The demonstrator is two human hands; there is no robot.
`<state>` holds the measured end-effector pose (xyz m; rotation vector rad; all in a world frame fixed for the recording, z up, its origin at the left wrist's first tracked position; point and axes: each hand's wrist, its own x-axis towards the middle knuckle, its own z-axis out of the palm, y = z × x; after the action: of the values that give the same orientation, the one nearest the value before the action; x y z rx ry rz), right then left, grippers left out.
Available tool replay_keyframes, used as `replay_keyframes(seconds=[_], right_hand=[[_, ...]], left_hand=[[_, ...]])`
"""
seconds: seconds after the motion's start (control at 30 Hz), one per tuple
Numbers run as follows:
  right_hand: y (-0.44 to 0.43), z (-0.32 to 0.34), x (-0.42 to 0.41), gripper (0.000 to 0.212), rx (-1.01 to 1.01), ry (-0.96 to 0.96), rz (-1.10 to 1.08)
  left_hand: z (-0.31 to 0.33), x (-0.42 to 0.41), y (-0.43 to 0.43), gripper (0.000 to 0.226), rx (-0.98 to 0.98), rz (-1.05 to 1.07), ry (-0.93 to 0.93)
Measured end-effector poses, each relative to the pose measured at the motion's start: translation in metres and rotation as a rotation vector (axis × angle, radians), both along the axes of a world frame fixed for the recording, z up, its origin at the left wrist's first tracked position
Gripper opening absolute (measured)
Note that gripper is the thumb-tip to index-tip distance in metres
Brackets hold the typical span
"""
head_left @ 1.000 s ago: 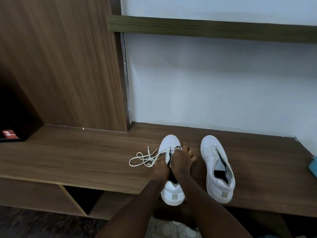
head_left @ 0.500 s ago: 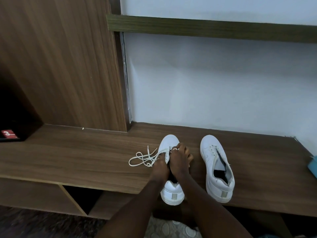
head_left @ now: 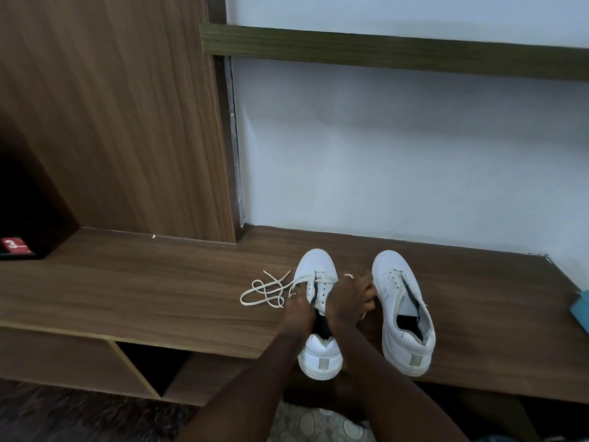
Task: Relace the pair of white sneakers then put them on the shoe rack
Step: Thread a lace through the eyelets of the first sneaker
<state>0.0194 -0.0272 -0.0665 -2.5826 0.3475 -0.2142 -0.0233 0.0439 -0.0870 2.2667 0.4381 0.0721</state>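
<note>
Two white sneakers stand toes-away on a wooden bench point(head_left: 127, 291). The left sneaker point(head_left: 315, 266) has a white lace point(head_left: 264, 291) threaded at its lowest eyelets, the loose length coiled on the bench to its left. My left hand point(head_left: 298, 314) holds the left side of this shoe at the eyelet flap. My right hand point(head_left: 349, 301), a ring on one finger, grips the right flap with curled fingers; whether it pinches the lace is hidden. The right sneaker point(head_left: 401, 307) has no lace and lies open beside my right hand.
A tall wooden panel point(head_left: 111, 122) rises at the back left beside a white wall. A dark cubby with a red label point(head_left: 14, 245) is at far left. A teal object point(head_left: 581, 311) sits at the bench's right edge. Open compartments lie under the bench.
My right hand has shifted slightly right over the shoe's right flap. The lace coil and both sneakers stay in place.
</note>
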Motion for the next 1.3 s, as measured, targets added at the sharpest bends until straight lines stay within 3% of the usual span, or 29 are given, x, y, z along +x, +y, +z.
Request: replay_keyframes(seconds=[0.13, 0.33, 0.43, 0.67, 0.73, 1.03, 1.17, 1.3], right_hand=[[0.005, -0.004, 0.001, 0.025, -0.15, 0.002, 0.291], [0.007, -0.008, -0.001, 0.028, -0.233, -0.057, 0.375], [0.009, -0.008, -0.001, 0.032, -0.205, -0.065, 0.293], [-0.001, -0.001, -0.002, 0.03, 0.028, 0.068, -0.204], [-0.002, -0.001, -0.001, 0.029, 0.046, 0.068, -0.248], [0.006, -0.006, 0.0, 0.028, -0.183, 0.0, 0.36], [0.006, -0.007, -0.001, 0.029, -0.238, -0.036, 0.377], [0.005, -0.004, -0.002, 0.034, -0.19, -0.032, 0.229]], left_hand=[[0.001, -0.002, 0.0, 0.047, -0.009, -0.014, -0.007], [0.003, -0.003, -0.001, 0.046, -0.017, 0.007, -0.007], [0.003, -0.003, -0.001, 0.045, 0.004, 0.007, 0.017], [0.005, -0.002, -0.003, 0.049, 0.05, 0.01, 0.032], [0.006, -0.002, -0.003, 0.049, 0.041, 0.017, 0.026], [0.009, -0.007, -0.003, 0.046, -0.045, 0.019, -0.009], [0.007, -0.007, -0.003, 0.043, -0.084, 0.043, -0.024], [0.01, -0.006, -0.003, 0.049, -0.006, 0.023, 0.013]])
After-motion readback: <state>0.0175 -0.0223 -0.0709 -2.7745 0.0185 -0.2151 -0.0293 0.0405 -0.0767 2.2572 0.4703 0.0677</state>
